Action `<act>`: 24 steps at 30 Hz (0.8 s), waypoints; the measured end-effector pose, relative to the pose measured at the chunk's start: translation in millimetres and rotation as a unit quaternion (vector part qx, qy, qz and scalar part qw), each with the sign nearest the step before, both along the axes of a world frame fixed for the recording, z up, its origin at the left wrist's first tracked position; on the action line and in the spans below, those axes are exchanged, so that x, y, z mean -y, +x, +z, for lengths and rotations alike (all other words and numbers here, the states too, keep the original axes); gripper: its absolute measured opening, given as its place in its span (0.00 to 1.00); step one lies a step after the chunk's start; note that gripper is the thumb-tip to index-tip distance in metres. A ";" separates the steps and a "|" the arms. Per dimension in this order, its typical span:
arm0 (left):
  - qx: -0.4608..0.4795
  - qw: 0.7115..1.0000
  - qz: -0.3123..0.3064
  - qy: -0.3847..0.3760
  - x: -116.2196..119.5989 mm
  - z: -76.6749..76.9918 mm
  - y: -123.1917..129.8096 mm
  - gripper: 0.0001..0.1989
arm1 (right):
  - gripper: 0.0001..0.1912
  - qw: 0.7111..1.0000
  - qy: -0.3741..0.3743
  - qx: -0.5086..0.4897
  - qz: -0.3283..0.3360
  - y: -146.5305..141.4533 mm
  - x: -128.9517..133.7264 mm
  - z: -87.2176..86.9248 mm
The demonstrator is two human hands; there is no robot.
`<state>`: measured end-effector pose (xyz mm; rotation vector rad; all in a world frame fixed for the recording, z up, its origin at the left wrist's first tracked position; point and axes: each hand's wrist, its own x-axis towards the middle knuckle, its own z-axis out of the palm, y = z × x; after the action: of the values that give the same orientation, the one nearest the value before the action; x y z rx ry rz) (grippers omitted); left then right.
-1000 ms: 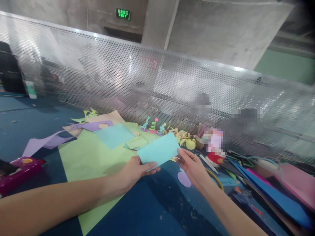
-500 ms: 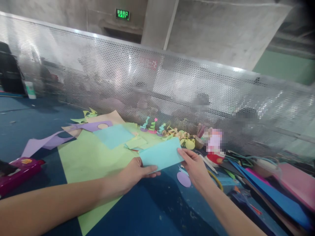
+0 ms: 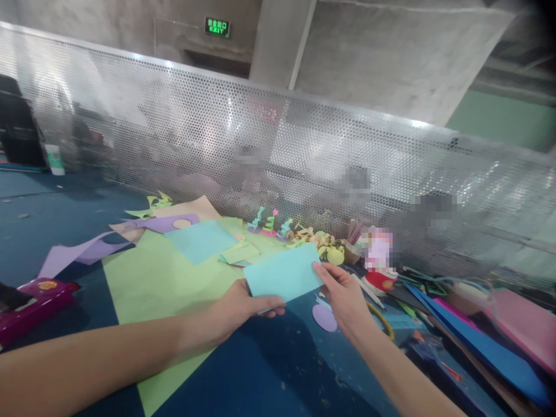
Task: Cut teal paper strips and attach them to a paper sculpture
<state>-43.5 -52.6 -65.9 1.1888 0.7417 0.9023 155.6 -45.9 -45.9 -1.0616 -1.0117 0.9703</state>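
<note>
A light-blue sheet of paper (image 3: pixel 284 275) is held up between both hands, tilted with its right side higher. My left hand (image 3: pixel 249 304) pinches its lower left edge, thumb on top and fingers beneath. At the right edge, my right hand (image 3: pixel 341 286) grips it between thumb and fingers. Under and behind my left arm lies a large light-green sheet (image 3: pixel 174 284), with another light-blue piece (image 3: pixel 202 238) and small green paper pieces (image 3: pixel 241 252) on it. A purple paper oval (image 3: pixel 325 317) rests on the blue table below my right hand.
Purple paper offcuts (image 3: pixel 87 250) and a magenta tool (image 3: pixel 39 304) lie at the left. Small spiral paper figures (image 3: pixel 269 223) stand at the back. A red-and-white container (image 3: pixel 380 281), a yellow ring (image 3: pixel 384 321) and blue sheets (image 3: pixel 482 347) are on the right. A perforated metal screen (image 3: pixel 195 121) runs behind.
My left thumb has slid slightly to the right along the paper's lower edge. The paper and my right hand stay almost in place.
</note>
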 end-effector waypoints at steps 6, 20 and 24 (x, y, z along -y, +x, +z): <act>0.025 0.999 0.022 -0.008 -3.2 -4.1 1.7 0.20 | 0.15 0.995 -0.018 -0.051 0.079 -11.0 7.3 -5.4; 0.043 0.999 0.028 0.012 -1.6 -1.2 2.1 0.16 | 0.15 0.985 -0.067 0.155 0.036 -33.2 22.1 -10.6; 0.041 0.998 0.040 0.005 -3.6 -2.1 2.7 0.17 | 0.15 0.993 -0.032 0.097 0.055 -19.7 12.1 -8.9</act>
<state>-40.8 -49.0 -68.0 1.1294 0.7234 1.0169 135.9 -58.0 -54.8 -1.1812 -1.2149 1.0081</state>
